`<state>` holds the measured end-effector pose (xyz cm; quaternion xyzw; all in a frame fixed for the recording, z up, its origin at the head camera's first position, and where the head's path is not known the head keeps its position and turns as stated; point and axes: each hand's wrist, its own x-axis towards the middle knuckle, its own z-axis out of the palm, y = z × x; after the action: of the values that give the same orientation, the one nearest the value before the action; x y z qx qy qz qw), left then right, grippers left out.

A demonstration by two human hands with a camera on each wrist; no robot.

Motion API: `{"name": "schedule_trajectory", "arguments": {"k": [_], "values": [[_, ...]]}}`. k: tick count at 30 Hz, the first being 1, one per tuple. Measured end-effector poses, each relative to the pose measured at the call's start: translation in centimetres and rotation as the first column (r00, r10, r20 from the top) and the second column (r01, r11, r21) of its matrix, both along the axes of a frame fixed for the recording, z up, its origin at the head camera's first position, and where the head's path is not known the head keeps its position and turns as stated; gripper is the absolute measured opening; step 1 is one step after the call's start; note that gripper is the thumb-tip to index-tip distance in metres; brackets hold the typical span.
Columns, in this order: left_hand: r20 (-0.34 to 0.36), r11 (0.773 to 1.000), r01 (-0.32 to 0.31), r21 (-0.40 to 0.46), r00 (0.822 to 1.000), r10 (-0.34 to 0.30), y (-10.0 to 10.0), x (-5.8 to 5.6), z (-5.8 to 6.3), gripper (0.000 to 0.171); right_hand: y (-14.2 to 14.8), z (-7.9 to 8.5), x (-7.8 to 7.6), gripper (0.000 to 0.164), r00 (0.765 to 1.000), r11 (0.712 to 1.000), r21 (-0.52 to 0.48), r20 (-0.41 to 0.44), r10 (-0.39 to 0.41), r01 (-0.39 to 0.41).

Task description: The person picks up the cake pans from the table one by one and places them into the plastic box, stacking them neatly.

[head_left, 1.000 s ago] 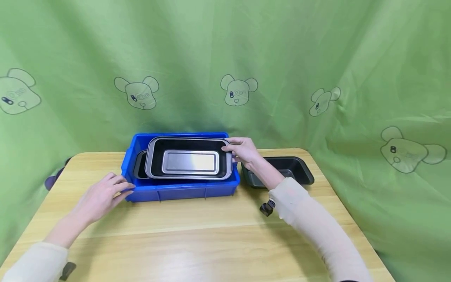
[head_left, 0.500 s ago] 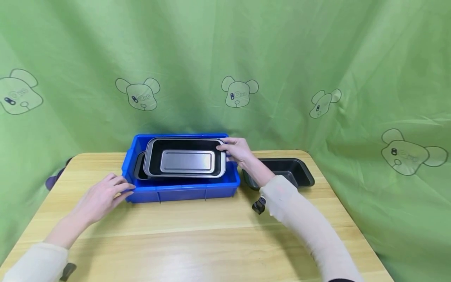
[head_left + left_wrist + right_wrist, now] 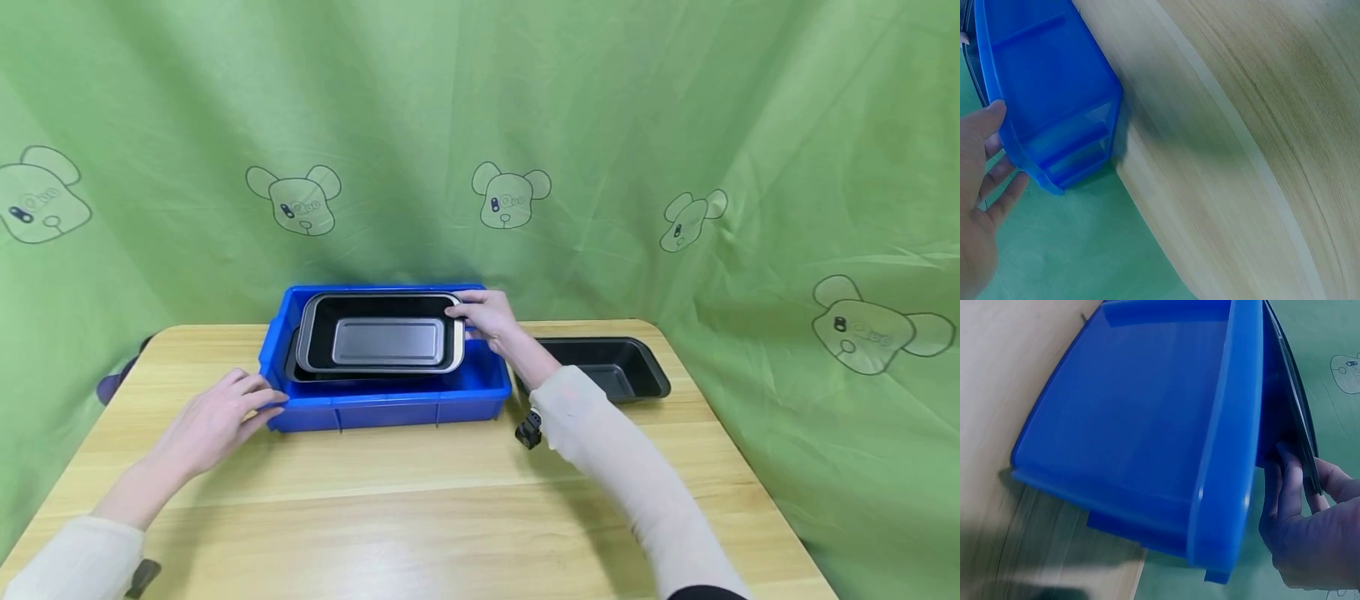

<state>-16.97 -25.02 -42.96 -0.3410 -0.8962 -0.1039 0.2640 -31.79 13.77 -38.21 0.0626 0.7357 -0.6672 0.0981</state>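
Note:
My right hand [image 3: 486, 318] pinches the right end of a dark loaf pan [image 3: 388, 342], thumb on the rim and fingers underneath. This pan lies over a blue plastic bin [image 3: 390, 412], on top of another dark pan [image 3: 292, 367] whose left edge shows. In the right wrist view the held pan [image 3: 1300, 406] rises beside the bin wall, with the fingers [image 3: 1290, 487] below its rim. At the bin's front left corner, my left hand [image 3: 225, 417] grips the rim. The left wrist view shows the thumb [image 3: 994, 117] on that rim, the other fingers beside the corner.
A separate dark loaf pan [image 3: 618, 371] stands on the wooden table [image 3: 420, 517] right of the bin, partly behind the right forearm. A green curtain [image 3: 600, 108] with bear-head drawings hangs close behind the table and along its sides.
My right hand has moved left with the gripped loaf pan, which now covers more of the pan beneath. My left hand has stayed at the bin corner.

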Motion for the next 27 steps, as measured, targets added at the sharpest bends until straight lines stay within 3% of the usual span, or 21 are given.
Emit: {"name": "schedule_trajectory", "arguments": {"k": [27], "values": [[0.003, 1.0, 0.007, -0.005, 1.0, -0.007, -0.1, -0.2, 0.0, 0.027, -2.2, -1.4, -1.1, 0.044, 0.999, 1.0, -0.018, 0.045, -0.005, 0.006]]}}
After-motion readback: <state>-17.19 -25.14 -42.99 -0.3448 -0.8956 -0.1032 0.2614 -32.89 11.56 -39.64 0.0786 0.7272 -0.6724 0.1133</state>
